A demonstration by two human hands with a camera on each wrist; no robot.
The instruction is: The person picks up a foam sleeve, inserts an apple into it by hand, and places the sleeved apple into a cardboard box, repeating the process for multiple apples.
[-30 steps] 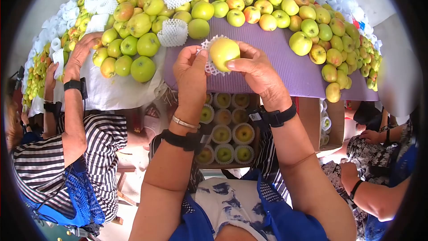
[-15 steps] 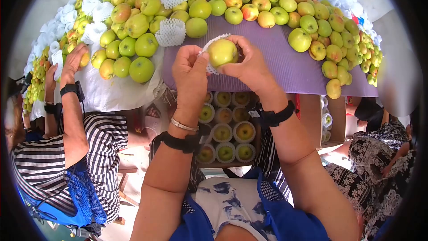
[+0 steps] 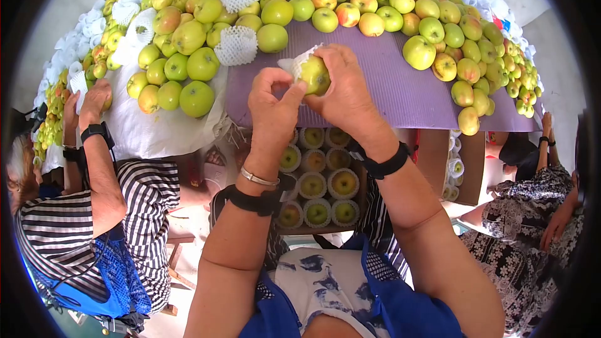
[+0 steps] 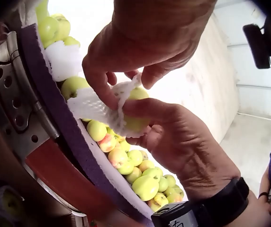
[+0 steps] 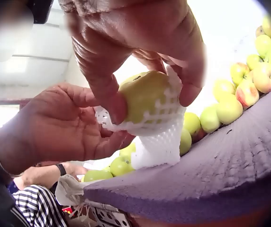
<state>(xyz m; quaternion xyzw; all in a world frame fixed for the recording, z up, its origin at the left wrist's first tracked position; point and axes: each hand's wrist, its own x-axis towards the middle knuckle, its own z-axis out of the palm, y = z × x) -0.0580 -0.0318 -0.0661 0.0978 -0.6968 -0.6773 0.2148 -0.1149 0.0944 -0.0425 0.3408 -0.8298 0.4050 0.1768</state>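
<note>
Between both hands is a yellow-green apple (image 3: 315,76), partly inside a white foam net sleeve (image 5: 163,117). My left hand (image 3: 273,99) pinches the sleeve's edge at the apple's left side, thumb uppermost in the head view. From the right, my right hand (image 3: 346,91) grips the apple, its fingers curled over the far side. In the right wrist view the net covers the apple's lower part and its tail hangs below, while the top of the apple shows bare. Both hands are above the purple padded table edge (image 3: 388,100).
Piles of loose apples (image 3: 432,29) lie along the table's far side, with foam sleeves (image 3: 236,46) among them. Below the edge stands a box of sleeved apples (image 3: 311,186). A person in a striped shirt (image 3: 56,225) works at the left; another sits at the right.
The right hand has turned the apple and moved in closer to the left hand; the sleeve now wraps more of the apple. The neighbour's hand at left has drawn left with an apple.
</note>
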